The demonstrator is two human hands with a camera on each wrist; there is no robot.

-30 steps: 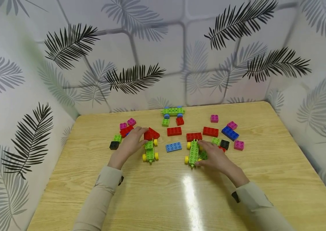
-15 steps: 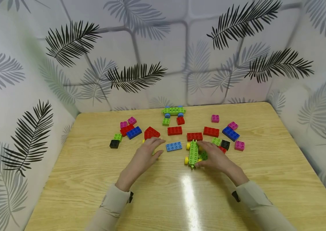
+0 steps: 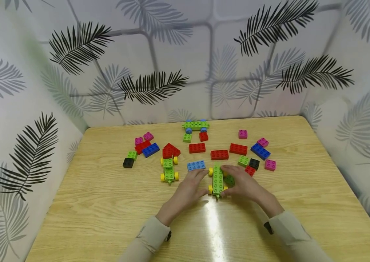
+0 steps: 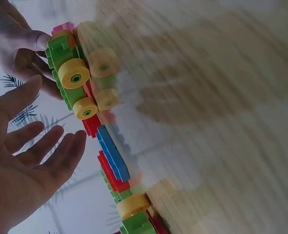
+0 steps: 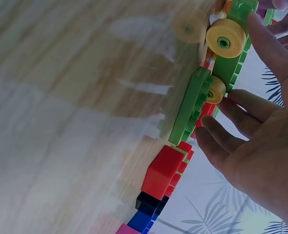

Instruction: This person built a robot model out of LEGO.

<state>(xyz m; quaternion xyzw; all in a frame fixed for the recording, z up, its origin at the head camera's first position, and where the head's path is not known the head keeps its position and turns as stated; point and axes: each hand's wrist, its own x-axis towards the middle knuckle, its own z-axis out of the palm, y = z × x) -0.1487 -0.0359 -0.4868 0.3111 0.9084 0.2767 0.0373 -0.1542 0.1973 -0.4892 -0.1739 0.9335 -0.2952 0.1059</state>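
1. Green wheeled chassis sits just below the light-blue brick.
2. Right hand curled on its right side, holding.
3. Left hand fingers spread, holding nothing, beside chassis' left.
4. Step: steadying chassis; next likely needs left hand closing on it.

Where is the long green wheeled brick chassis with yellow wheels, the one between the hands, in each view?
Head: long green brick chassis, centre, between left hand and right hand.
Left wrist: upper left, on edge, beyond the open palm.
Right wrist: top right, fingers on it.
Shared landmark: its yellow wheels.
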